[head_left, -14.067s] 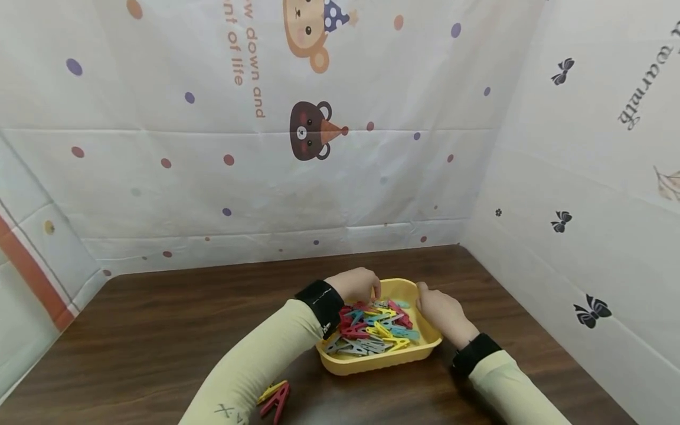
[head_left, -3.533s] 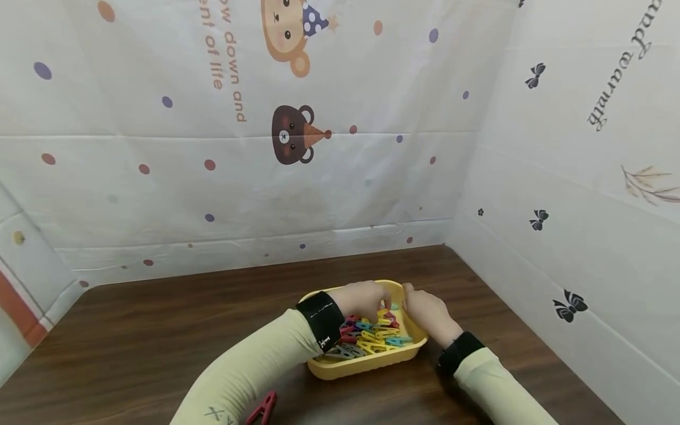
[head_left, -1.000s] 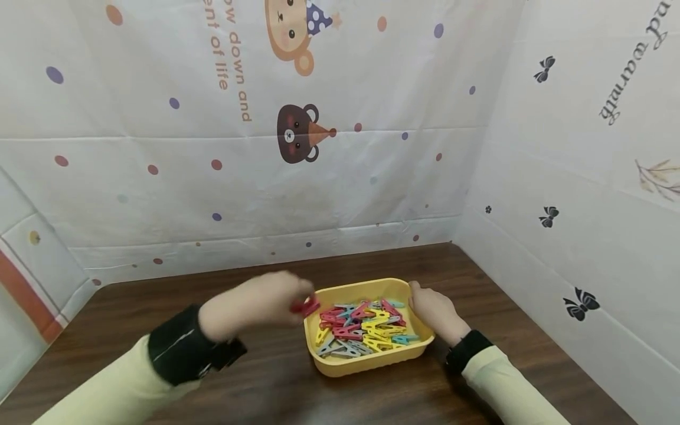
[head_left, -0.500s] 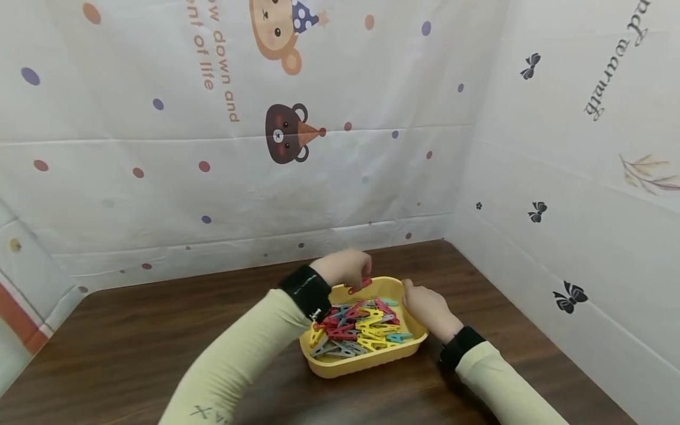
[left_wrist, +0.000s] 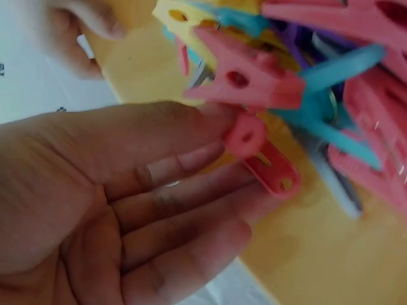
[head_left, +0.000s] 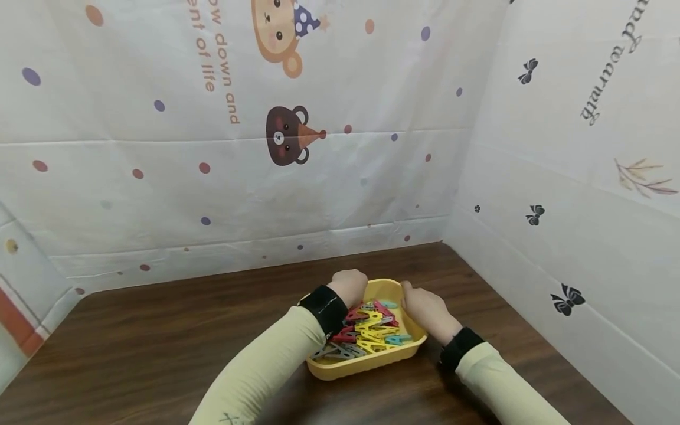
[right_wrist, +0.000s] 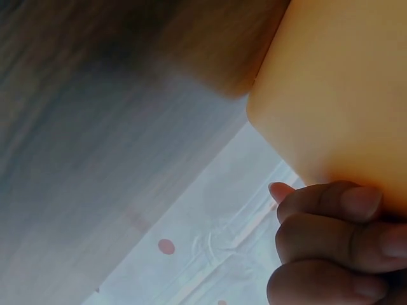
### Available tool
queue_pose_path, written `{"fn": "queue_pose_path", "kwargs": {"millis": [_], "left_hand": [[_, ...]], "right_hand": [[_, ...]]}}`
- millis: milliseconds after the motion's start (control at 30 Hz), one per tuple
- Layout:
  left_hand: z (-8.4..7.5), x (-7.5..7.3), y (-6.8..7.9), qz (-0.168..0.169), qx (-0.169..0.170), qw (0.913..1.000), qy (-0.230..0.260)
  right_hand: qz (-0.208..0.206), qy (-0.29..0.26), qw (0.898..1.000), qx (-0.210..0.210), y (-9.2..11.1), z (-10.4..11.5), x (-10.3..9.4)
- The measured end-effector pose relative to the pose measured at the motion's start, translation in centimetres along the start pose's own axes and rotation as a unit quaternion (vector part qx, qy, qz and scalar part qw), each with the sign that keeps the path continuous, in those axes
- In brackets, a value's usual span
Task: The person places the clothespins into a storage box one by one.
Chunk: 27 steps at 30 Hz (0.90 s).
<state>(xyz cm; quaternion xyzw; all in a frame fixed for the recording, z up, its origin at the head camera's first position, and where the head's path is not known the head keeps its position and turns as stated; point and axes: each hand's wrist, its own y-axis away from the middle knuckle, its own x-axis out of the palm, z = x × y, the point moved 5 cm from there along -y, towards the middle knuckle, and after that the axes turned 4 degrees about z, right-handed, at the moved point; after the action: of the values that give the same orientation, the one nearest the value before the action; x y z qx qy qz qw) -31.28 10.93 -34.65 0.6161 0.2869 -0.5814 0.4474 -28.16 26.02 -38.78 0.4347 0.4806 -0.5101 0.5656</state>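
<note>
A yellow plastic basket on the table holds a pile of clothespins in red, yellow, grey and teal. Over its back left part is my left hand, whose fingers are hidden in the head view. The left wrist view shows that hand pinching a red clothespin between thumb and fingers, close to the pile, where a purple piece also shows. My right hand grips the basket's back right rim. In the right wrist view, its curled fingers lie against the basket's outer wall.
The basket stands on a dark wood-grain table. A white printed sheet rises behind the table, and another one rises along the right side. Black bands circle both wrists.
My left hand has moved right with a red clothespin, from left of the basket to inside it. The clothespins seen earlier on the table in front no longer show there. My right hand stays on the rim.
</note>
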Motion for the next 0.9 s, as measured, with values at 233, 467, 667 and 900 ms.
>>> {"fn": "queue_pose_path", "kwargs": {"millis": [233, 467, 667, 900], "left_hand": [[0.4, 0.7, -0.2, 0.001, -0.015, 0.9998, 0.012], [0.8, 1.0, 0.3, 0.029, -0.023, 0.9981, 0.050], [0.9, 1.1, 0.4, 0.031, -0.016, 0.9959, 0.083], [2.7, -0.8, 2.4, 0.001, 0.062, 0.9853, 0.159]], "right_hand": [[-0.009, 0.010, 1.000, -0.009, -0.1, 0.1, -0.1], [-0.003, 0.005, 1.000, -0.028, -0.3, 0.1, 0.0], [0.031, -0.023, 0.999, -0.021, -0.6, -0.2, 0.0], [0.052, -0.057, 0.997, -0.013, -0.9, -1.0, 0.5]]}}
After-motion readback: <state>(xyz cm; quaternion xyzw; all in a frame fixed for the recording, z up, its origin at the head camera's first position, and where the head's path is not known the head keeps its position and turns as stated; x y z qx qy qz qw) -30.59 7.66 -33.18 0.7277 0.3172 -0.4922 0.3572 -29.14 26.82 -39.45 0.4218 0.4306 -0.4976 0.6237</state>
